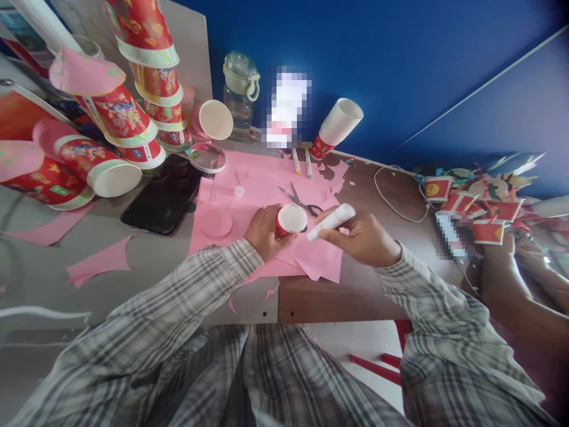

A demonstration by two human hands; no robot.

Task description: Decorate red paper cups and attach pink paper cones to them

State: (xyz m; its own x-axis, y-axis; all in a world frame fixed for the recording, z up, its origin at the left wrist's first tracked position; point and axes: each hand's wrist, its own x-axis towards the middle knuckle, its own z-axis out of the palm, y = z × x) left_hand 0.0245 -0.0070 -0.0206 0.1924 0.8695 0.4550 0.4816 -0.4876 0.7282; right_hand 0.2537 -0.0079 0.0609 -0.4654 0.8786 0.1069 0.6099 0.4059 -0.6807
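The paper cup (280, 227) is in the left hand (269, 231), just above the pink paper (264, 175) on the surface (249, 299), with the left fingers wrapped around its red side. Its pale round end faces up toward the head camera, so its long axis runs roughly along the line of sight; whether that end is mouth or base I cannot tell. The right fingers are clamped on a white tube (334, 220), which slants down leftward, its narrow tip pointing toward the cup and just beside it; the right hand (365, 237) is behind it. Beyond the hands, a clear bottle (240, 98) with a pale green lid holds what looks like water. A leaning stack of cups (340, 124) has white cups nested one inside another, and a cup on its side (216, 120) shows its white inside. At the far right, small red cups (489, 231) hold coloured pieces too blurred to name, near another person's arm (502, 281). Scissors (300, 198) lie on the paper, blades spread.
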